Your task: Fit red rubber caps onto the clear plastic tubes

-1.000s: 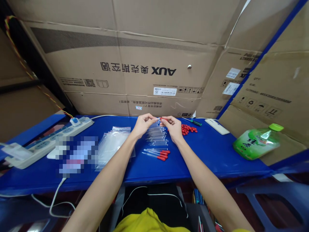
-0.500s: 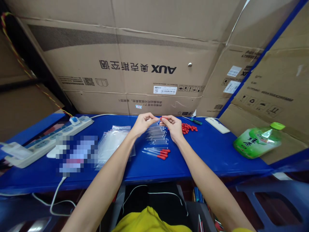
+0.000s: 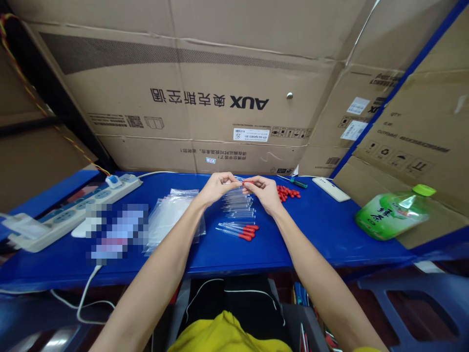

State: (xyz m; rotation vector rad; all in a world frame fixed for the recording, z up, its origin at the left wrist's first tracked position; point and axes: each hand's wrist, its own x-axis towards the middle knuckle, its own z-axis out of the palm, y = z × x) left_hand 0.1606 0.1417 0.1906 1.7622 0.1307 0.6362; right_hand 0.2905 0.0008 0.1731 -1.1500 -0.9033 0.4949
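Observation:
My left hand and my right hand meet above a row of clear glass tubes. The right fingers pinch a red rubber bulb. At its left end the left fingers are closed on what looks like a clear glass tube, mostly hidden by the fingertips. Nearer to me lie several finished-looking droppers, clear tubes with red bulbs on their right ends. Just right of my right hand is a pile of loose red bulbs.
Clear plastic bags lie left of the tubes, beside a blurred-out phone on a cable. A white power strip runs along the left. At right are a screwdriver, a white device and a green bottle. Cardboard walls the back.
My hands stay almost in place, with the red bulb still between them at the fingertips. The droppers and loose bulbs have not moved.

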